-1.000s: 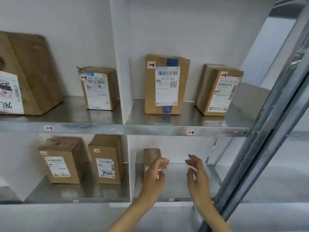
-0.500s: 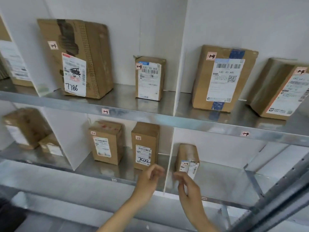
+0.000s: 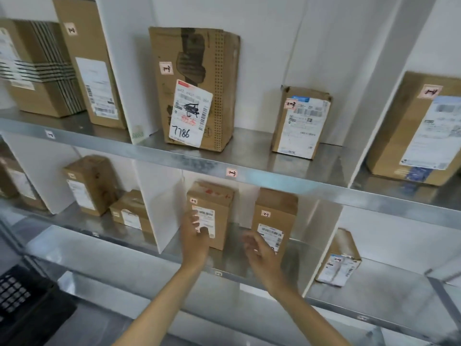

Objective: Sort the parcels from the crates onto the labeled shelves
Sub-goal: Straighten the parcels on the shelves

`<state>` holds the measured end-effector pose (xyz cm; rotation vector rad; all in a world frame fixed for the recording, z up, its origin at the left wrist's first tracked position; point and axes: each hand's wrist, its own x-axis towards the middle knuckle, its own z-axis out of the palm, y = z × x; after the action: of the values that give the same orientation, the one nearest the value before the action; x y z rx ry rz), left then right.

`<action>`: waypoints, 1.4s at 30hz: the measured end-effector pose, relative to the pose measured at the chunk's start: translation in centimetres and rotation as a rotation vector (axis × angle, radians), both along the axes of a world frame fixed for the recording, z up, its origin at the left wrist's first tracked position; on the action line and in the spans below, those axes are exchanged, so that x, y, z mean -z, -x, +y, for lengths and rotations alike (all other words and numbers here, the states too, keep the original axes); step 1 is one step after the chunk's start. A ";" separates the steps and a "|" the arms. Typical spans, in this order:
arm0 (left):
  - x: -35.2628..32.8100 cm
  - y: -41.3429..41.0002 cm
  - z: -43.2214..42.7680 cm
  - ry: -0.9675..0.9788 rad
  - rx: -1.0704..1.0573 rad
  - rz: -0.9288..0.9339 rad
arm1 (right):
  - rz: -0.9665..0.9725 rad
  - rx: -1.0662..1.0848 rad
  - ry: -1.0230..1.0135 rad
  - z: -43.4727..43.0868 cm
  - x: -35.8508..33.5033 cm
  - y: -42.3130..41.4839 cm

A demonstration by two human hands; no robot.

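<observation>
While both bare arms are reaching up from the bottom of the frame, the left hand [image 3: 194,238] is lying open-fingered against the printed label of a small brown parcel [image 3: 210,213], gripping nothing. That parcel is standing upright near the front edge of the lower shelf [image 3: 129,248], just right of a white divider panel [image 3: 163,208]. The right hand [image 3: 262,250] is hovering with fingers spread and loose, empty, in front of a second upright parcel [image 3: 274,218] in the same compartment; motion blur is making it hard to tell whether the fingertips are touching the box.

Further right, beyond another white panel, a smaller parcel with a torn label [image 3: 339,260] is sitting tilted at the front edge of the lower shelf. To the left of the divider, a tall parcel [image 3: 89,183] and a low one [image 3: 131,213] are standing near each other, well back from the edge.

On the upper shelf [image 3: 274,178], a large worn carton marked 7786 [image 3: 194,88] is standing upright above the left hand, with a small box [image 3: 300,122] sharing its compartment toward the right. A big carton with blue tape [image 3: 419,131] is filling the compartment at the right edge, while a tall narrow carton [image 3: 87,63] and a striped box [image 3: 37,68] are occupying the upper left end. Small pink tags are showing on the shelf edges and box faces, their markings too small to read.

A black plastic crate [image 3: 22,300] is showing at the lower left corner of the frame, below the shelves.
</observation>
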<state>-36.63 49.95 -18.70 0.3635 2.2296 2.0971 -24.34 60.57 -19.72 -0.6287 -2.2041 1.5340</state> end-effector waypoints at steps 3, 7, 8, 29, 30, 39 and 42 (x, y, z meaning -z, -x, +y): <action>-0.2 5.8 -0.9 0.058 0.008 -0.078 | -0.114 0.118 0.186 0.0 -0.7 6.4; 0.7 11.8 -0.6 0.122 0.117 -0.421 | -0.308 0.308 0.434 0.7 -1.8 13.1; 0.9 12.8 -0.4 0.111 0.138 -0.511 | -0.311 0.327 0.494 0.7 -1.8 14.3; 5.1 13.3 -2.1 0.133 0.563 -0.590 | -0.201 0.659 0.394 -3.4 2.4 16.3; 5.4 12.0 -3.2 0.178 0.627 -0.640 | -0.204 0.646 0.421 -4.7 3.3 15.7; 7.0 13.2 -12.0 0.329 0.622 -0.740 | -0.306 0.533 0.507 -14.0 5.9 17.1; 7.5 15.4 -15.7 0.264 0.492 -0.674 | -0.340 0.453 0.511 -17.3 5.8 18.4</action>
<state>-52.03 34.29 -26.17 0.1328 1.7488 1.3785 -42.71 43.31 -25.49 -1.5245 -1.6867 1.8296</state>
